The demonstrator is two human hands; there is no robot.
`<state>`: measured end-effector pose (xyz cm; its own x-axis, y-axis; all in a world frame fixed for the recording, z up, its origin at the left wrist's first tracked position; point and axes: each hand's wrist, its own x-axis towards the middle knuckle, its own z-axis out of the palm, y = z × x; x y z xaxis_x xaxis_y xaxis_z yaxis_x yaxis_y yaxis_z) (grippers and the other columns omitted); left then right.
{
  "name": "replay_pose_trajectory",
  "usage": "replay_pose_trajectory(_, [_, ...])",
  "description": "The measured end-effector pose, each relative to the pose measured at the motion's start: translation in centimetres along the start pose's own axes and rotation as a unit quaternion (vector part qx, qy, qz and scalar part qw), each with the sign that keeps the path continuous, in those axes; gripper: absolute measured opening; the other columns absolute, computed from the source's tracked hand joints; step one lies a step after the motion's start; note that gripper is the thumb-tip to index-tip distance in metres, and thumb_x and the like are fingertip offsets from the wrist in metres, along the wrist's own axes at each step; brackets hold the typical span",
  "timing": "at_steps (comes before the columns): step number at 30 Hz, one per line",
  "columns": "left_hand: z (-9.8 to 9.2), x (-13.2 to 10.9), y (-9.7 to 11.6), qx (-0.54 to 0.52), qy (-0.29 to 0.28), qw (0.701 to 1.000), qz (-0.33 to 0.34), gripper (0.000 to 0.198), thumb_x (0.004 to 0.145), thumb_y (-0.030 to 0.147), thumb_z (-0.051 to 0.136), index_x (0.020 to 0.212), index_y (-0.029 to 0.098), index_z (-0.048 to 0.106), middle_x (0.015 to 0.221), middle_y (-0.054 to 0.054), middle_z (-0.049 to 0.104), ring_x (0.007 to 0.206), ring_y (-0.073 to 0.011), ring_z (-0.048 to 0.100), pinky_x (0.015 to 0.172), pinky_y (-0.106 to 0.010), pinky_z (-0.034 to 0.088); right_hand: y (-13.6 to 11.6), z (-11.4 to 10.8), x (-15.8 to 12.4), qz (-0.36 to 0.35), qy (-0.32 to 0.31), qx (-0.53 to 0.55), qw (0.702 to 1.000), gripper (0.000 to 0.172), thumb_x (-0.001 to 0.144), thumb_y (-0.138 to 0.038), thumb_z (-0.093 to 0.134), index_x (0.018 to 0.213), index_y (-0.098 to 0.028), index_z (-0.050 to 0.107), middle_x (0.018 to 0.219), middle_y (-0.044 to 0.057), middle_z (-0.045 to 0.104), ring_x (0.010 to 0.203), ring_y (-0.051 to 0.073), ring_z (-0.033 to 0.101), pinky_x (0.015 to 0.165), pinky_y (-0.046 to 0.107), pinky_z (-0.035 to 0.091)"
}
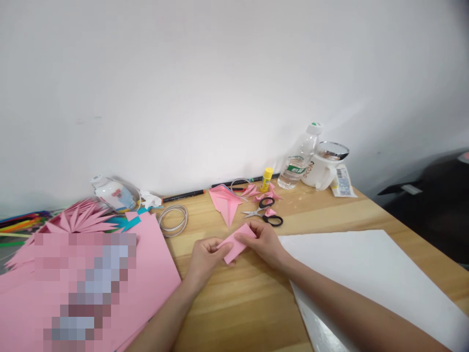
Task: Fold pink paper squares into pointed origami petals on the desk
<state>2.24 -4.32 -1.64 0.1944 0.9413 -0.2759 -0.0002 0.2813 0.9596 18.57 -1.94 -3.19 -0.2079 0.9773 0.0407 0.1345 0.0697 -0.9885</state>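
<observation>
A small rectangle of pink paper (236,244) is held between my two hands above the wooden table, tilted up to the right. My left hand (207,256) pinches its lower left end, thumb on top. At the upper right end, my right hand (264,242) grips it with the thumb pressed on its face. The fingertips under the paper are mostly hidden. Just beyond lie a folded pink paper piece (226,203) and scissors (264,211) with black handles, blades apart. Small pink folded pieces (252,190) and a yellow glue stick (267,179) are behind the scissors.
Pink sheets (154,274) and a fan-folded pink paper (78,220) cover the left side. A coiled cable (173,220) and black marker (183,196) lie nearby. A water bottle (298,159) and white mug (318,171) stand at back right. A white board (348,269) lies right.
</observation>
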Motion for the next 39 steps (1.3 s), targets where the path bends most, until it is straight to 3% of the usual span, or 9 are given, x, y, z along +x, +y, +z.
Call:
replay_pose_trajectory(7, [0.31,-0.26,0.4,-0.006,0.032,0.999,-0.013,0.033,0.056,0.043,0.071,0.065,0.011,0.069,0.057,-0.007,0.07,0.05,-0.018,0.063,0.052,-0.026,0.052,-0.06,-0.03,-0.02,0.006,-0.008,0.013,1.0,0.023,0.069,-0.034,0.06,0.062,-0.015,0.05,0.057,-0.003,0.045,0.054,0.009,0.039,0.048,0.02,0.031])
replay_pose_trajectory(39, [0.06,-0.05,-0.16,-0.01,0.019,1.0,0.008,0.025,0.06,0.033,0.071,0.073,0.011,0.069,0.058,-0.004,0.069,0.053,-0.0174,0.064,0.053,-0.026,0.052,-0.16,0.0,-0.05,-0.003,0.005,-0.008,1.0,0.023,0.071,-0.032,0.058,0.06,-0.015,0.046,0.056,-0.004,0.039,0.052,0.009,0.034,0.048,0.02,0.027])
